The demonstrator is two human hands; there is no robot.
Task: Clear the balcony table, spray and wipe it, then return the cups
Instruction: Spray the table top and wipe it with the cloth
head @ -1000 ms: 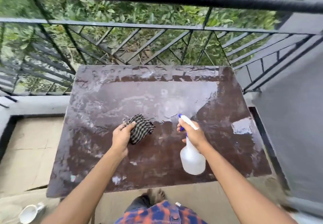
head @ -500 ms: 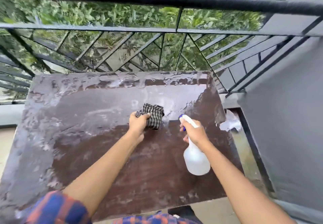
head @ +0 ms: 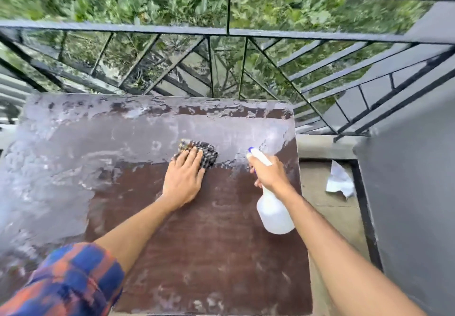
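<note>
1. The rectangular brown tabletop (head: 209,254) is wet, with a glossy film across its far half and matte streaks nearer.
2. The translucent white plastic spray bottle (head: 274,214) hangs above the tabletop's right edge, with the right hand (head: 269,174) fingers wrapped round its neck.
3. The crumpled checked cloth (head: 208,154) lies mid-tabletop, pressed under the left hand (head: 183,180), whose fingers are flat and straight.

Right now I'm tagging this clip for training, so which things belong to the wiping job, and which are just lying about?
Job in hand: wet brown table; checked cloth pressed under the left hand; spray bottle gripped by the right hand.
Lying about: crumpled white paper right of the table; black railing.
</note>
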